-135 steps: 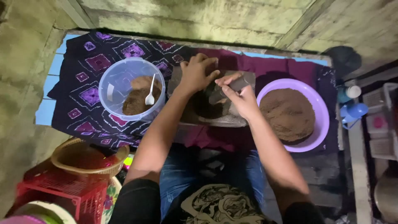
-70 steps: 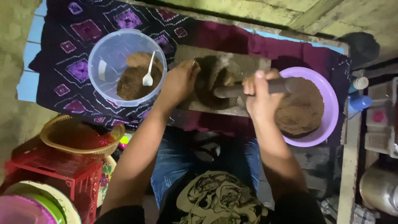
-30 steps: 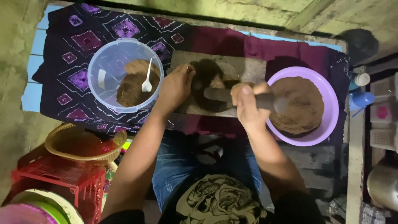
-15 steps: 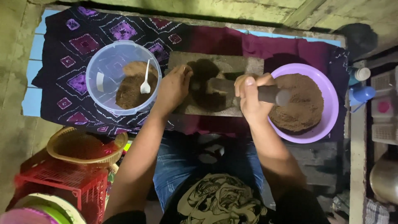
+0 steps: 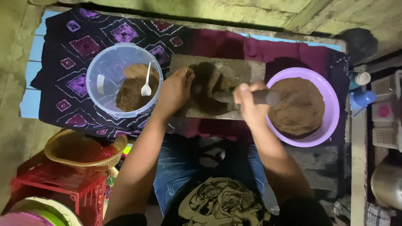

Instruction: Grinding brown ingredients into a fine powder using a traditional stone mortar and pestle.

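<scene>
At frame centre, right hand [image 5: 247, 100] grips the stone roller [image 5: 251, 97], left hand [image 5: 176, 90] fingers curled on dark paste [image 5: 209, 86] over the slab [image 5: 222, 67]; purple bowl [image 5: 331, 121] nearly full.

The right hand [image 5: 250, 100] now holds the dark stone roller [image 5: 247, 96] in a closed grip at about 3 o'clock on the grinding slab [image 5: 217, 86], the roller's far end reaching over the rim of the purple bowl [image 5: 331, 104]. Earlier that hand sat nearer the slab's middle, close to the other hand. The left hand [image 5: 176, 90] has slid to the slab's 9 o'clock edge, fingers curled onto the stone beside the dark paste [image 5: 207, 86]. The paste now lies uncovered between the two hands, spread wider across the slab.
</scene>
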